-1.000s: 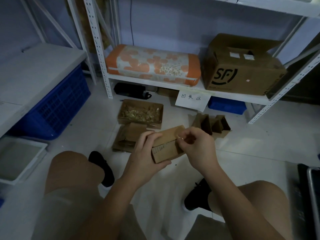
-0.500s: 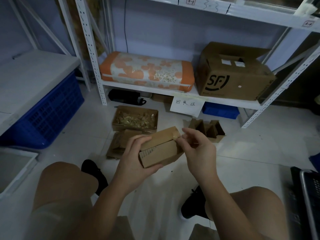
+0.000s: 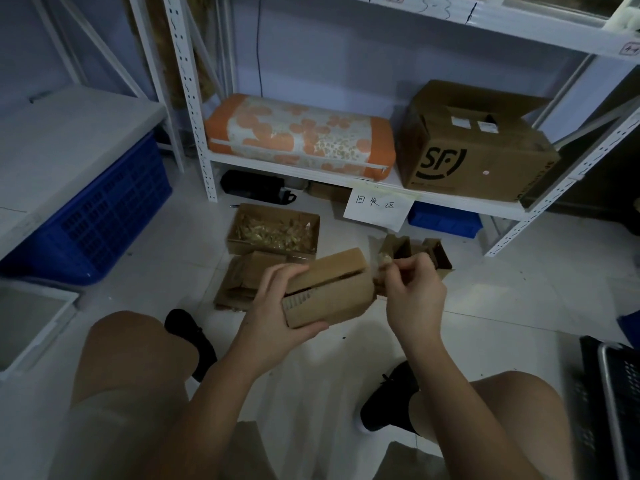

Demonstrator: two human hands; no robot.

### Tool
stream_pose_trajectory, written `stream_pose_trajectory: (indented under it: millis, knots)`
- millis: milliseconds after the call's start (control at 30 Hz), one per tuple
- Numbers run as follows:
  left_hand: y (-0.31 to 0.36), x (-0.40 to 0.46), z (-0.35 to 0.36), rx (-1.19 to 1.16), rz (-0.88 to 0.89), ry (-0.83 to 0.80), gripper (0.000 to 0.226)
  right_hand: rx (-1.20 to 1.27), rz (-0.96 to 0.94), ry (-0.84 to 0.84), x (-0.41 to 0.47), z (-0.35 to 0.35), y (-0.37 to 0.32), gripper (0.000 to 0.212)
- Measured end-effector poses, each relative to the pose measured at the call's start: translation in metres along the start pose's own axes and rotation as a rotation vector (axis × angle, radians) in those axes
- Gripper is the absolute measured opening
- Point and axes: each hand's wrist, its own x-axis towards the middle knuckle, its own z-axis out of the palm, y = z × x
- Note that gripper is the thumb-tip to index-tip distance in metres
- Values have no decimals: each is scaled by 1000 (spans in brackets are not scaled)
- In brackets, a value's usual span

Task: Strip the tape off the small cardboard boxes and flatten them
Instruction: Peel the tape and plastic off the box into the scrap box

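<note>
Left hand (image 3: 277, 306) wraps the small cardboard box (image 3: 329, 289), thumb underneath, fingers curled over its left end. The top flap is lifted a crack. Right hand (image 3: 412, 296), just right of the box, pinches a strip of tape (image 3: 382, 260). Behind the box: flattened cardboard (image 3: 239, 282), a tray of tape scraps (image 3: 273, 230), opened boxes (image 3: 415, 249).

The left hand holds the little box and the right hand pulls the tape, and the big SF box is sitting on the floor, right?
Nearly. The SF box sits on the shelf, not the floor, as the head view shows. The left hand does hold the little box while the right hand pulls tape.
</note>
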Motion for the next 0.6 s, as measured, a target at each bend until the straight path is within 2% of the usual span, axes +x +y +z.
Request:
stream_pose_trajectory:
  millis: [100, 233, 433, 600]
  knots:
    - [-7, 4, 2, -4, -37, -8, 82, 117, -34, -16, -3, 0, -9, 12]
    - [-10, 8, 3, -63, -61, -4, 80, -16, -149, -36, -6, 3, -5, 20]
    - [-14, 8, 2, -94, -65, -41, 81, -149, -223, -73, -6, 5, 2, 15]
    - [-18, 10, 3, -120, -102, -7, 82, -379, -475, -213, -11, 15, 17, 17]
